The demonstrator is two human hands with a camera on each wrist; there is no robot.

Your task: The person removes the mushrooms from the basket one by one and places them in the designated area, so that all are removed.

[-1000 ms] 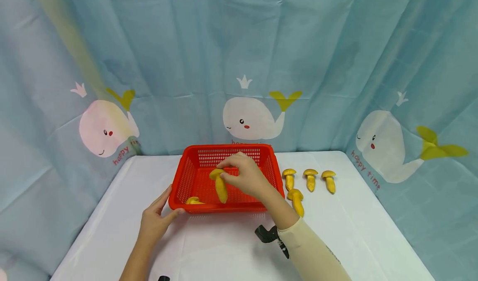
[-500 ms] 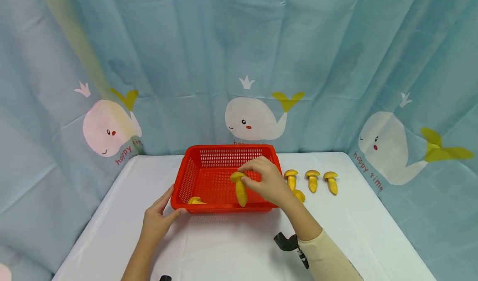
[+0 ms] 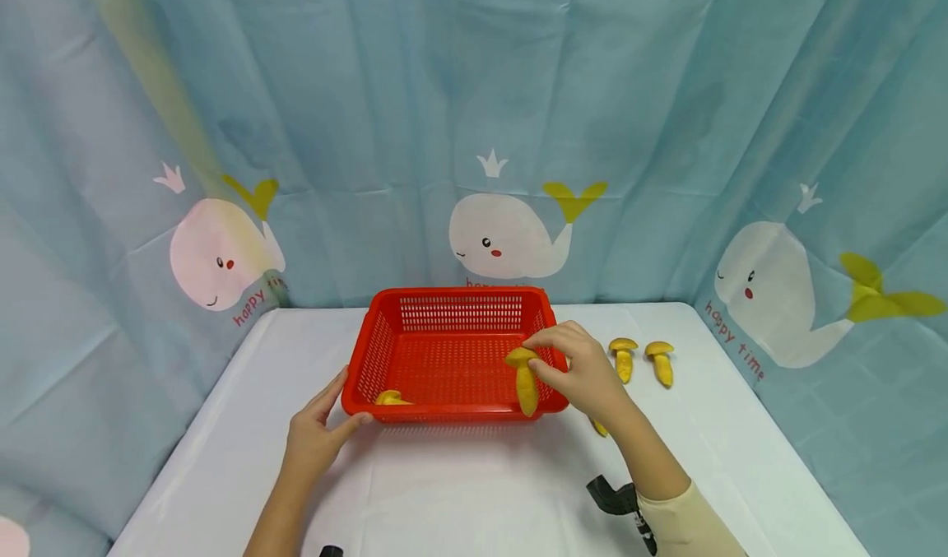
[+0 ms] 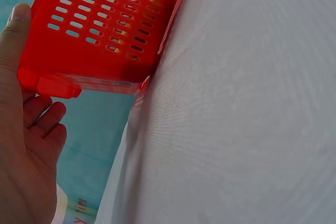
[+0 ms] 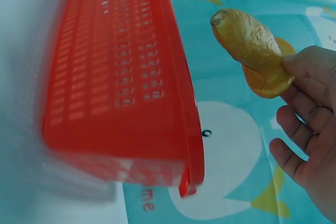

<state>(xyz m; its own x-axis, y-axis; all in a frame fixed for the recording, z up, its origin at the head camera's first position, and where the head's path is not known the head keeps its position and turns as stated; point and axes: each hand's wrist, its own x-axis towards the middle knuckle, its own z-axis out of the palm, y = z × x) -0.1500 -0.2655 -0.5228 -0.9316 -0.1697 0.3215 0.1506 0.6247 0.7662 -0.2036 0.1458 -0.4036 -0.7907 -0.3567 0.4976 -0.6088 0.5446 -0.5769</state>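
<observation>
My right hand [image 3: 592,380] pinches a yellow mushroom [image 3: 527,388] by its cap, with thumb and fingertips. The mushroom hangs stem down over the front right corner of a red plastic basket [image 3: 459,411]. In the right wrist view, the held mushroom [image 5: 247,43] is apart from the basket's wall [image 5: 131,135], its stem end toward the rim. My left hand [image 3: 314,442] holds the basket's front left corner, thumb on the front rim and fingers along the left side. Another yellow mushroom [image 3: 390,397] lies inside the basket at the front left, partly hidden by the rim.
Right of the basket, two mushrooms, one [image 3: 624,359] beside the other [image 3: 661,364], lie on the white table [image 3: 444,491]. One more [image 3: 600,428] is mostly hidden behind my right hand. A blue curtain [image 3: 370,129] with whale prints surrounds the table's back and sides.
My right hand has carried the mushroom rightward and slightly toward me, from over the basket's middle to its front right corner. My left hand stays at the basket's corner.
</observation>
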